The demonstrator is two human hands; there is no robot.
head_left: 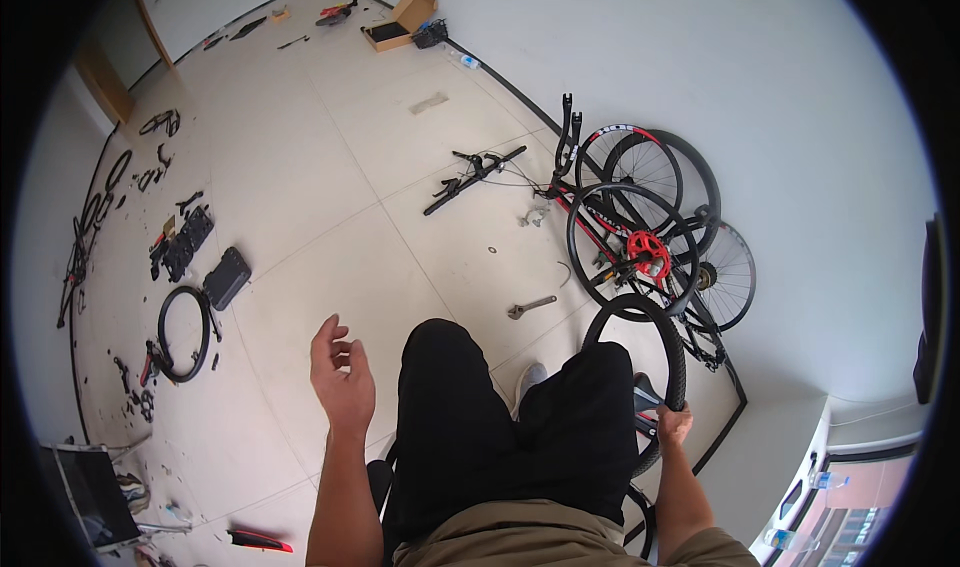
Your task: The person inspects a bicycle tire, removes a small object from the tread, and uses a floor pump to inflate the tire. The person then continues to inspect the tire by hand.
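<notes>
Right hand has its grip clenched on the lower rim of a black tyre standing upright beside the right knee; left hand is released, fingers loose, hovering over bare floor; I'd guess the tyre could roll or flop if that one-handed hold slackens, straight into the bike frame and wheels stacked against the wall just behind it; a wrench lies near the foot, easy to kick; plenty of open tile left and ahead, tight on the right.
</notes>
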